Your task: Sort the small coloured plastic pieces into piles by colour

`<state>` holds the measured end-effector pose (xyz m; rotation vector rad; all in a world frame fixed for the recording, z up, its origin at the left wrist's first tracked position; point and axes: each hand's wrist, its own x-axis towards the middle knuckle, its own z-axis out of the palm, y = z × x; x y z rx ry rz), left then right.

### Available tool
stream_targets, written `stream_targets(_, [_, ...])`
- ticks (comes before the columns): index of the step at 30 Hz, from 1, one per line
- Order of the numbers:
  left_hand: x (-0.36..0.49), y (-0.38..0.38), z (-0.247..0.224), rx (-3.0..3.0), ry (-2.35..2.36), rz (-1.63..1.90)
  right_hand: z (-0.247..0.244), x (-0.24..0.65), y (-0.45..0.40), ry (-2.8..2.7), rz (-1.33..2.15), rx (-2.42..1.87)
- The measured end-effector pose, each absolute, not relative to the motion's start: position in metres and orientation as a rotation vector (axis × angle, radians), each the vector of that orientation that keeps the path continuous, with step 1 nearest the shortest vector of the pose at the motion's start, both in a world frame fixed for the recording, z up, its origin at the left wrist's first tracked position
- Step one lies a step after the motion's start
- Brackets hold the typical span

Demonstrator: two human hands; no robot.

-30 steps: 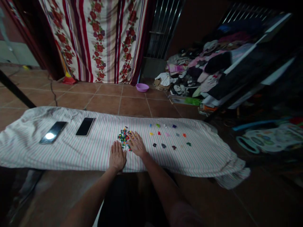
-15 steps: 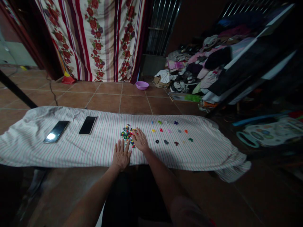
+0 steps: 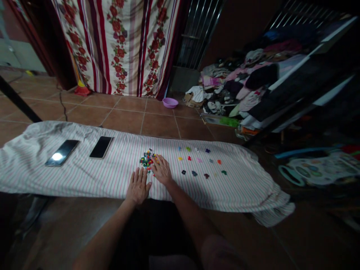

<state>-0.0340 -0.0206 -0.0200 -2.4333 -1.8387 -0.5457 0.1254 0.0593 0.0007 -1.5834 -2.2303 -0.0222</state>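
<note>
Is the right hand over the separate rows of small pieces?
No, the right hand is at the edge of the mixed pile, and the rows lie apart to its right.

is dimly lit, almost black toward far right; shines white on one phone; looks blurred near edges.

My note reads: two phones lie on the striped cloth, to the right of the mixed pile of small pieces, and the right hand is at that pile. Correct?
Not quite: the head view shows the two phones to the left of the mixed pile of small pieces. They do lie on the striped cloth, and the right hand is at the pile.
</note>
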Motion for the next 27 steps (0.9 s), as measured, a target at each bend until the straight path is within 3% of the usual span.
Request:
stream_targets(20, [-0.021,0.035,-0.018,-2.217,-1.985,-0.446,0.003,0.143,0.045,-2.324,0.089,-1.375])
stream_targets(27, [-0.035,0.053,-0.021,-2.362,-1.662,-0.527,-0.013,0.142,0.051,-2.175,0.128,-1.404])
